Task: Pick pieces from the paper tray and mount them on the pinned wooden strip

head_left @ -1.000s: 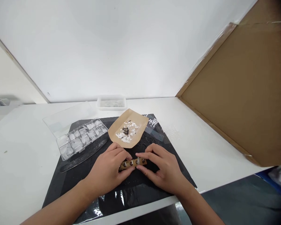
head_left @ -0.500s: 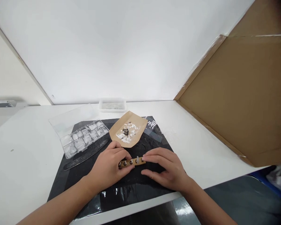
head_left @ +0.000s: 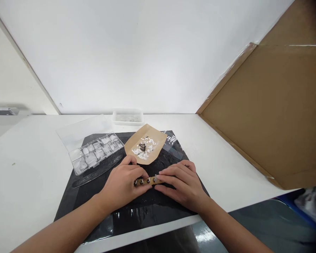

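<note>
A narrow tan strip [head_left: 151, 180] with several dark round spots and small white bits lies crosswise over the black mat [head_left: 137, 218]. My left hand [head_left: 123, 181] pinches its left part between thumb and fingers. At the strip's right end my right hand [head_left: 183, 181] closes around it, thumb on the near side and fingertips on the far side. A small greyish, see-through piece [head_left: 156, 177], like a false nail tip, stands up from the strip beside my right fingertips. The right end of the strip is hidden by my fingers.
Behind my hands lies a brown paper tray [head_left: 158, 138] with white and dark scraps. To the left are an open clear compartment box [head_left: 94, 154] of nail tips and a dark curved nail file [head_left: 97, 172]. A white tub [head_left: 128, 117] stands farther back; cardboard [head_left: 265, 116] rises at right.
My right hand has moved left along the strip, its thumb and fingers closing over the right end. My left hand keeps its hold. The view has shifted slightly.
</note>
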`<state>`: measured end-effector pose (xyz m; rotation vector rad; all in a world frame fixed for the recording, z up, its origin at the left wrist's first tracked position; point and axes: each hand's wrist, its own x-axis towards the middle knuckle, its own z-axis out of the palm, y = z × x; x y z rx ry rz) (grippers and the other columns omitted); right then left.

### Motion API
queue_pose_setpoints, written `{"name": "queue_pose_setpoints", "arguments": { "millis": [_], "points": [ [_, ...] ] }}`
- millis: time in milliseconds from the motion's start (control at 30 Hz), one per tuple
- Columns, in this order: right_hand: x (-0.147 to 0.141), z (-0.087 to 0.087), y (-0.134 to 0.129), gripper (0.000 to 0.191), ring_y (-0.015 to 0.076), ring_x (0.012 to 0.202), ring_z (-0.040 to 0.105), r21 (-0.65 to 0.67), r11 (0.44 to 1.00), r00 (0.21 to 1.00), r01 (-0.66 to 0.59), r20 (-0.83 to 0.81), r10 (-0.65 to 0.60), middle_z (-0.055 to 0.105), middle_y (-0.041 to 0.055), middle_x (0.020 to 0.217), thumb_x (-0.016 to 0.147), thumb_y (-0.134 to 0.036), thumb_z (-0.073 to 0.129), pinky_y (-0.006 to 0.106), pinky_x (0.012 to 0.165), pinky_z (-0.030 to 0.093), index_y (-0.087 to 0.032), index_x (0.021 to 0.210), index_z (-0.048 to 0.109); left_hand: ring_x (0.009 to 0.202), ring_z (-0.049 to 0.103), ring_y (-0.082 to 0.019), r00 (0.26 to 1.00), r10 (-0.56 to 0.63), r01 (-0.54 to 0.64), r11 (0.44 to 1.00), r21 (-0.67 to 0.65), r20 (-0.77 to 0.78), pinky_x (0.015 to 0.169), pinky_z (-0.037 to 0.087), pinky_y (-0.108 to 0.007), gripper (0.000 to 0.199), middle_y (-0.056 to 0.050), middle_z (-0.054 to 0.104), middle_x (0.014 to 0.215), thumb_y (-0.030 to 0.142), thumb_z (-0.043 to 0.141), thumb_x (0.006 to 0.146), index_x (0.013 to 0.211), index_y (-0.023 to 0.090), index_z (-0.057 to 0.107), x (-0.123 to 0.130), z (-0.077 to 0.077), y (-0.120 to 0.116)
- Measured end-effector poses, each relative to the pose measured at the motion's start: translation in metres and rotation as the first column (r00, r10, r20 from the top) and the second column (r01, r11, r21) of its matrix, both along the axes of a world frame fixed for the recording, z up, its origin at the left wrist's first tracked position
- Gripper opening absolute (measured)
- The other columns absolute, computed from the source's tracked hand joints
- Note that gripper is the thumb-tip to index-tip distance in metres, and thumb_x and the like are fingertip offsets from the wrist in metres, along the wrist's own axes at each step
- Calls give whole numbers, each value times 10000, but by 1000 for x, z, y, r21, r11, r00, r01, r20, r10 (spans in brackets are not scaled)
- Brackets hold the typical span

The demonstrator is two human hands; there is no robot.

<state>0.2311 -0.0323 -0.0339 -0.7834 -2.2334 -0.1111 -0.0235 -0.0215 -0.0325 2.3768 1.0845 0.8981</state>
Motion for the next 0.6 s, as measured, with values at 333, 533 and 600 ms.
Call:
{"name": "queue_pose_setpoints", "arguments": {
  "millis": [333,533,600],
  "points": [
    [-3,-2,1,168,165,921,734,-3,999,999,-35,3,35,801,-4,1055,896,-183,828,391,886,442,-254,1003,720,953,576,-234,1000,-2,2,1000,10,-9,796,512,-332,82,1,760,788,293,808,858,846,238,748,0,0,-1],
    [-7,-3,0,161,149,901,734,3,999,998,-54,28,54,805,-9,1027,914,-102,783,370,867,450,-220,965,685,942,561,-231,1000,5,-5,1000,10,-16,793,500,-331,87,7,755,782,297,805,863,843,241,741,0,-1,-1],
    [-9,-2,0,156,139,868,723,10,998,997,-56,48,55,800,-9,992,922,-83,763,365,854,447,-208,942,671,944,557,-231,1000,6,-6,1000,9,-20,795,496,-331,100,9,752,777,308,808,863,840,241,737,0,-1,-1]
  ]
}}
